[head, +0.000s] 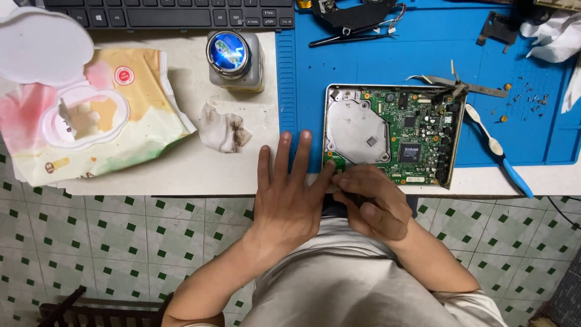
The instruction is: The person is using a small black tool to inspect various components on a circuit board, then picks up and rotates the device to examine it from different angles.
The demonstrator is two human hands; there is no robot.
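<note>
Drive (393, 134) lies flat on the blue mat (423, 54), just ahead of both hands, its near edge at the tabletop (230, 169) edge. An open metal tray is seen, with a green circuit board on the right and a grey metal plate on the left.

Left hand (290, 194): spread wide and flat, palm down, fingers extended; fingertips are pressed at the near left corner of the drive. Nothing is held.

Right hand (372, 203): curled narrow at the near edge of the drive, touching the left fingertips. A small dark object seems pinched in it; what it is cannot be told.

Handling, as judged: the drive is taken for light and stiff, with a rigid metal frame. The board is fragile; chips and small parts are exposed, so pressure there is best avoided. The frame edges look thin, possibly sharp. Hold is best taken at the metal rim or corners, or on the grey plate, not on the board face. The mat is likely to keep it from sliding.

Nearby: tweezers (460, 86) and a blue-handled tool (499, 151) lie beyond the right hand, at the drive's far side. A soiled wipe (224, 130) and a jar (235, 57) lie ahead-left of the left hand; a wipes pack (91, 115) is farther left. A keyboard (163, 13) is well ahead.
</note>
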